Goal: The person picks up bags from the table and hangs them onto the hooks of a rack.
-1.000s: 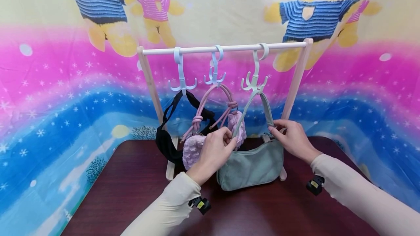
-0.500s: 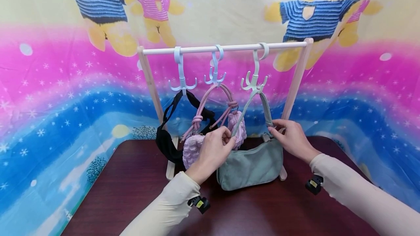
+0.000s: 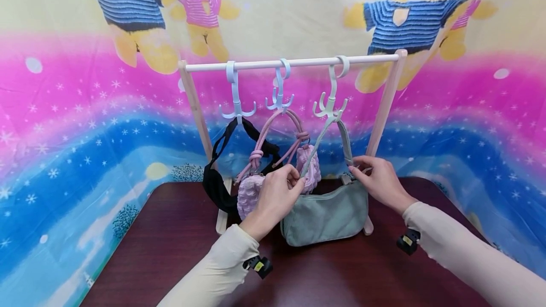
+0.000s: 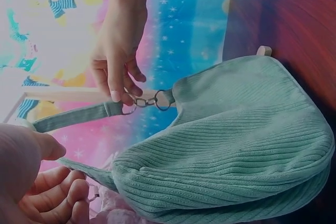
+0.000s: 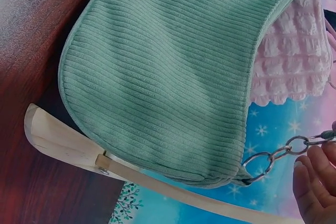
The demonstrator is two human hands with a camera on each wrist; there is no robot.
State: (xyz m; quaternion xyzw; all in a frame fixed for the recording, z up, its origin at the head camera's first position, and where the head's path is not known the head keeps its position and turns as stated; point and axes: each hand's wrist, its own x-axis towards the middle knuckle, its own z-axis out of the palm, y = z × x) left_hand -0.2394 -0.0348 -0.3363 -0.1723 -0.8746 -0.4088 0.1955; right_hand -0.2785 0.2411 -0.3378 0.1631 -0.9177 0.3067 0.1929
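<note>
A mint-green corduroy shoulder bag (image 3: 328, 217) hangs by its strap (image 3: 344, 141) from the pale green hook (image 3: 330, 106) on the right of the rack. My left hand (image 3: 275, 198) pinches the strap's left side just above the bag, as the left wrist view also shows. On the other side, my right hand (image 3: 381, 184) pinches the strap's right end, where metal rings (image 5: 270, 162) join it to the bag. Behind my left hand is a puffy lilac bag (image 3: 249, 195) with pink cord handles (image 3: 262, 139), partly covered.
The wooden rack (image 3: 298, 63) stands on a dark red-brown table (image 3: 170, 250). A black bag (image 3: 217, 188) hangs at left from a blue hook (image 3: 237, 103). Another blue hook (image 3: 279, 94) carries the lilac bag. A printed bear cloth (image 3: 273, 13) covers the wall close behind.
Both hands keep their hold on the strap. My left hand and the green bag have shifted very slightly left, and my right fingertips sit a touch further left too.
</note>
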